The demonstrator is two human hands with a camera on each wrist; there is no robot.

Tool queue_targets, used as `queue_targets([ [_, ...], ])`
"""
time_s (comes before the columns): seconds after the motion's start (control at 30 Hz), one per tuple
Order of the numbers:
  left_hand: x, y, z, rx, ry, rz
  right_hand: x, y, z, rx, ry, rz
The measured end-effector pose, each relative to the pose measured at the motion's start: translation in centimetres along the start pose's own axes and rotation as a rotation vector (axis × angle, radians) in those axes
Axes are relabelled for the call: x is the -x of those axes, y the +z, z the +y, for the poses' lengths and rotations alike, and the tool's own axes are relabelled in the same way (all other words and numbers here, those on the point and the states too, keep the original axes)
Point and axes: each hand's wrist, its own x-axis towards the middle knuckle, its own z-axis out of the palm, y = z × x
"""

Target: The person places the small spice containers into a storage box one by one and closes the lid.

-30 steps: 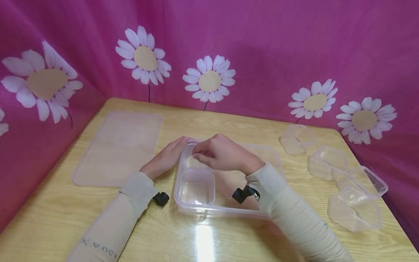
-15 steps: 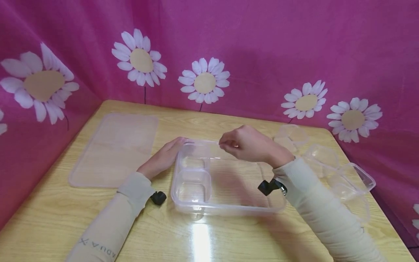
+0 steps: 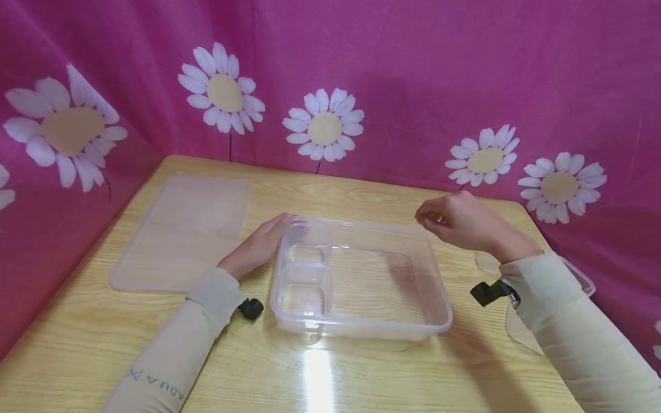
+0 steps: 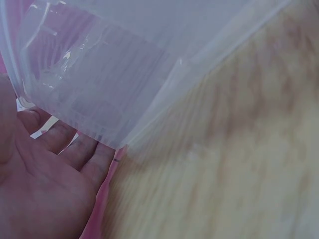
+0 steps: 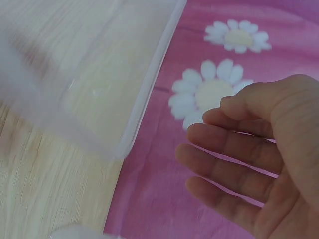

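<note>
A clear plastic storage box [image 3: 372, 324] stands on the table, with two small square cups along its left end: a near cup [image 3: 302, 298] and a far cup [image 3: 306, 244]. My left hand [image 3: 260, 246] rests against the box's far left corner. In the left wrist view its fingers [image 4: 79, 149] lie extended along the box's end wall. Beyond the box's far right corner, my right hand [image 3: 465, 221] hovers over the table. Its fingers [image 5: 229, 144] are loosely bent and hold nothing, as the right wrist view shows.
A flat translucent lid [image 3: 186, 235] lies at the left of the wooden table [image 3: 248, 373]. Several clear cups are at the right, mostly hidden by the right arm; one cup's rim [image 3: 578, 275] shows past the sleeve. A pink flowered cloth [image 3: 397, 115] hangs behind.
My right hand has drawn away from the far cup inside the box and moved right, past the box's far right corner. My left hand stays at the far left corner.
</note>
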Motion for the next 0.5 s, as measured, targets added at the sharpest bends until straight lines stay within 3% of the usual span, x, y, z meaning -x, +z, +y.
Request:
queue_targets([
  [0.2, 0.1, 0.0, -0.1, 0.007, -0.005, 0.007, 1.5, 0.4, 2.2, 0.005, 0.083, 0.032],
  [0.5, 0.0, 0.0, 0.0, 0.000, -0.022, 0.012, 3.6, 1.3, 7.6, 0.056, 0.265, -0.050],
])
